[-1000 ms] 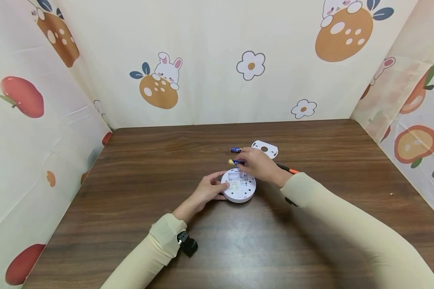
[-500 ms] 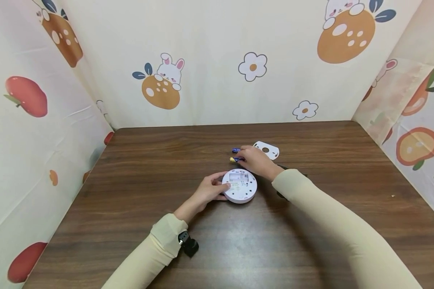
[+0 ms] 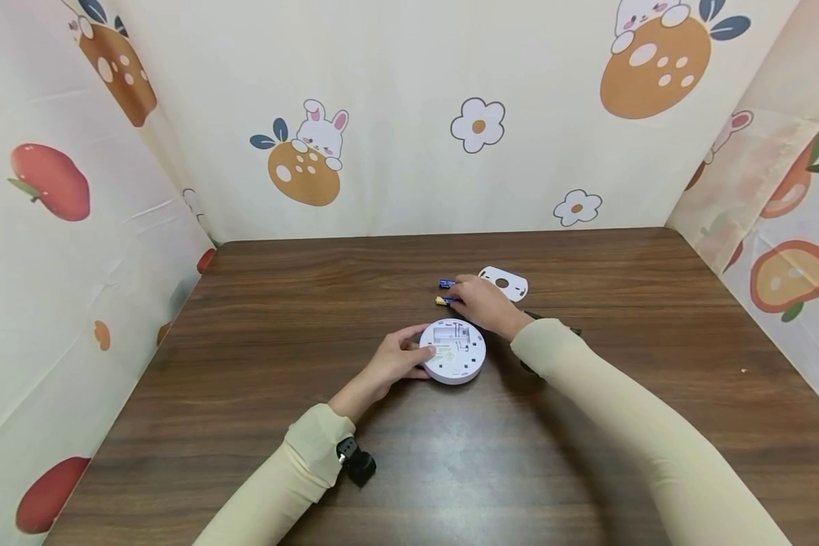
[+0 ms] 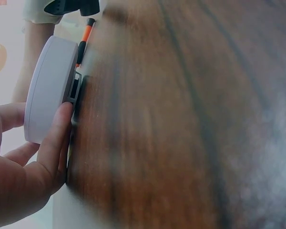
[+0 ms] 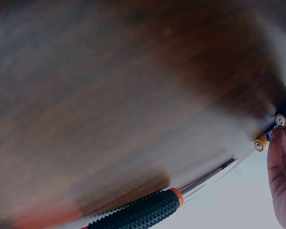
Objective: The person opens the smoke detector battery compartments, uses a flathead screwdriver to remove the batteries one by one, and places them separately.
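Note:
A white round device (image 3: 453, 364), which looks like a smoke alarm, has its back turned up, and its battery compartment (image 3: 452, 334) shows. My left hand (image 3: 389, 362) grips its left side, thumb on the top face and fingers at the lower edge; its rim (image 4: 50, 90) shows in the left wrist view. Just behind it, my right hand (image 3: 483, 303) pinches a blue and yellow battery (image 3: 444, 301) low at the table. Another battery (image 3: 447, 283) lies slightly farther back. At the right wrist view's edge, battery ends (image 5: 280, 120) show by the fingers (image 5: 279, 167).
A white mounting plate (image 3: 512, 286) with a centre hole lies behind my right hand. A screwdriver (image 5: 138, 210) with a black and orange handle lies by my right wrist, mostly hidden by the sleeve in the head view. Patterned curtains (image 3: 396, 167) border the brown table (image 3: 300, 303).
My right hand has moved slightly back from over the device, lowering the battery to the table, so the battery compartment shows fully. The left hand keeps its hold.

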`<action>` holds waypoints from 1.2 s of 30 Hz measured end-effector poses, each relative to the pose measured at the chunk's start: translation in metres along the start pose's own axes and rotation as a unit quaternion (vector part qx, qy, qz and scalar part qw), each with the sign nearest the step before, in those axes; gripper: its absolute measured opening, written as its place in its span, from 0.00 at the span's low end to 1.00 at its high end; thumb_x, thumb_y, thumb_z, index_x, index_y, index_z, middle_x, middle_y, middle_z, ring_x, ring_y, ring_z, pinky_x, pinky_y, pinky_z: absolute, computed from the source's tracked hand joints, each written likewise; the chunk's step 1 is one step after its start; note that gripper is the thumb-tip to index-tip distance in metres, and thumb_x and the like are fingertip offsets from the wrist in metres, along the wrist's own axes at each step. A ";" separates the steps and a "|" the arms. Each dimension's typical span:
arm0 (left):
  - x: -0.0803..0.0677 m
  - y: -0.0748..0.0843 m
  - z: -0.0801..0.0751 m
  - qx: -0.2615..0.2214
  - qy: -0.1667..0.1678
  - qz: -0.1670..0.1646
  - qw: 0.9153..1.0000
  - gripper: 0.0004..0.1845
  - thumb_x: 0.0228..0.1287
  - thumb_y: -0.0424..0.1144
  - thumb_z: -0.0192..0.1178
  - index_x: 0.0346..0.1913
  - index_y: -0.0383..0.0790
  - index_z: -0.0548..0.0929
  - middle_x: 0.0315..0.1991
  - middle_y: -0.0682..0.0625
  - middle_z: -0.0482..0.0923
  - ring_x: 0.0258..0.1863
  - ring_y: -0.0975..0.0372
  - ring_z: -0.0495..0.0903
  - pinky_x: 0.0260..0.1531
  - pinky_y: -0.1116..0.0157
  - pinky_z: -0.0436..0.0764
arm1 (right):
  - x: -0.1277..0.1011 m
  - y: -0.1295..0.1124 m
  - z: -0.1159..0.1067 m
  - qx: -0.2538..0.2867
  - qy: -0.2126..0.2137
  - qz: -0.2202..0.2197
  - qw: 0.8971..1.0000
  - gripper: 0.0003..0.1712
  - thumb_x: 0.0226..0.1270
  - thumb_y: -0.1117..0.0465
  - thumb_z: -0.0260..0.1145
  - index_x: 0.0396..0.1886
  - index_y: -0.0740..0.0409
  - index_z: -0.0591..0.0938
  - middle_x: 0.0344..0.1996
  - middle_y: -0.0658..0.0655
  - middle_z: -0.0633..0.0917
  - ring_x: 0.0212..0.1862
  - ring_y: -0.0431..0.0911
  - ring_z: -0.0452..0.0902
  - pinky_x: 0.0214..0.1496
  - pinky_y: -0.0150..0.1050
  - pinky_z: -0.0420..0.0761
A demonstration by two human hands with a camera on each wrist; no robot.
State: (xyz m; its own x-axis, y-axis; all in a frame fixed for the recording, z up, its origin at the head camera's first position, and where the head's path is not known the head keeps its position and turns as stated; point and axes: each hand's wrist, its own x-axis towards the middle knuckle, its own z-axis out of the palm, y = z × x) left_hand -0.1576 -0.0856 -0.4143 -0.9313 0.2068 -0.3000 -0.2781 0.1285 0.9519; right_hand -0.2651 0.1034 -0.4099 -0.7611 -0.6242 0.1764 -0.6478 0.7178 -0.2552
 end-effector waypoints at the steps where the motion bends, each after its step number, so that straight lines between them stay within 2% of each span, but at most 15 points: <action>1: 0.000 0.000 0.000 0.001 0.000 0.000 1.000 0.26 0.64 0.29 0.59 0.65 0.37 0.71 0.33 0.44 0.73 0.26 0.62 0.78 0.29 0.64 0.85 | 0.000 0.000 0.000 0.000 -0.001 0.002 1.000 0.06 0.62 0.66 0.68 0.38 0.62 0.86 0.32 0.54 0.79 0.35 0.45 0.76 0.40 0.41 0.80; 6: -0.001 0.001 0.000 -0.001 0.001 -0.005 1.000 0.26 0.64 0.29 0.60 0.65 0.39 0.71 0.33 0.44 0.73 0.26 0.62 0.78 0.29 0.65 0.85 | 0.000 0.000 -0.001 0.006 -0.007 0.009 1.000 0.07 0.62 0.66 0.68 0.38 0.63 0.86 0.33 0.54 0.80 0.35 0.46 0.77 0.39 0.41 0.80; 14: -0.001 0.001 -0.001 -0.001 0.003 -0.010 1.000 0.26 0.65 0.29 0.59 0.66 0.39 0.71 0.35 0.43 0.73 0.27 0.61 0.78 0.30 0.63 0.85 | -0.002 0.002 -0.013 0.012 0.001 0.017 1.000 0.10 0.61 0.65 0.68 0.42 0.63 0.85 0.39 0.56 0.83 0.43 0.49 0.79 0.46 0.42 0.81; 19: -0.001 0.002 -0.001 0.001 0.005 -0.013 1.000 0.26 0.65 0.30 0.59 0.66 0.39 0.71 0.36 0.42 0.73 0.29 0.60 0.78 0.31 0.63 0.85 | -0.006 0.010 -0.024 0.002 0.021 0.012 1.000 0.10 0.60 0.65 0.68 0.41 0.64 0.85 0.37 0.57 0.83 0.40 0.49 0.79 0.43 0.43 0.81; 22: -0.001 0.002 -0.001 0.003 0.006 -0.015 1.000 0.26 0.65 0.30 0.60 0.66 0.40 0.72 0.37 0.42 0.73 0.30 0.59 0.77 0.31 0.63 0.85 | -0.010 0.016 -0.031 0.004 0.014 0.026 1.000 0.10 0.61 0.65 0.68 0.42 0.63 0.85 0.38 0.57 0.83 0.42 0.50 0.78 0.45 0.45 0.81; 29: -0.001 0.003 -0.001 0.004 0.006 -0.014 1.000 0.26 0.65 0.30 0.60 0.66 0.40 0.71 0.37 0.42 0.72 0.30 0.59 0.77 0.31 0.63 0.85 | -0.016 0.031 -0.044 -0.017 0.010 0.028 0.999 0.11 0.62 0.64 0.67 0.43 0.64 0.84 0.39 0.60 0.82 0.43 0.52 0.77 0.45 0.48 0.80; 36: -0.002 0.003 0.000 0.000 0.004 -0.015 1.000 0.26 0.65 0.30 0.60 0.66 0.40 0.71 0.37 0.41 0.72 0.30 0.59 0.78 0.32 0.63 0.85 | -0.017 0.040 -0.049 -0.030 -0.009 0.073 0.997 0.16 0.61 0.62 0.68 0.48 0.65 0.82 0.43 0.61 0.81 0.47 0.54 0.75 0.48 0.50 0.79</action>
State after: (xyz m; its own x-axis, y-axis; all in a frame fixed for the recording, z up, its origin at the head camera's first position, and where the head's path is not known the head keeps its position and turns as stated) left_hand -0.1567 -0.0855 -0.4110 -0.9243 0.1953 -0.3280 -0.3062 0.1338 0.9425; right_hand -0.2795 0.1581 -0.3770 -0.8468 -0.5172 0.1242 -0.5317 0.8178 -0.2200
